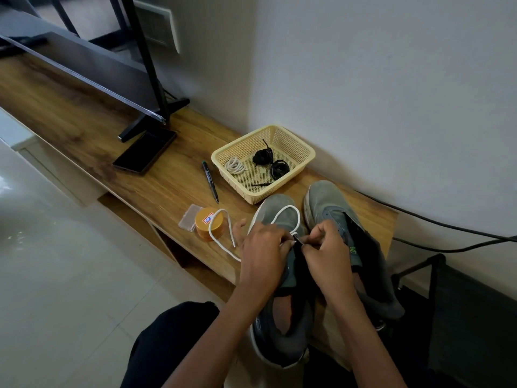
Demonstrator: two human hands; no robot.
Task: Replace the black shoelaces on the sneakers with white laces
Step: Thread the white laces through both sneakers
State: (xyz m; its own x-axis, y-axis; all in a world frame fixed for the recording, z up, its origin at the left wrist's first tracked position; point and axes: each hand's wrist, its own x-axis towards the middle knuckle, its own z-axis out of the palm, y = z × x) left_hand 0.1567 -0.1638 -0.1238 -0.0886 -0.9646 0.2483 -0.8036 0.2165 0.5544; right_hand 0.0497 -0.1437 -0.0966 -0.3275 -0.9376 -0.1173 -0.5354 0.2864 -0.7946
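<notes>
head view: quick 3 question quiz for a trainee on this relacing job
1. True or false: the basket holds only black laces.
2. The left hand and right hand meet at the white lace on which sneaker? A: the sneaker beside the orange-lidded jar. B: the one nearer the wall. C: neither.
3. How many coiled black bundles lie in the basket?

Key: 1 false, a coiled white lace lies there too. 2 A. 3 two.
</notes>
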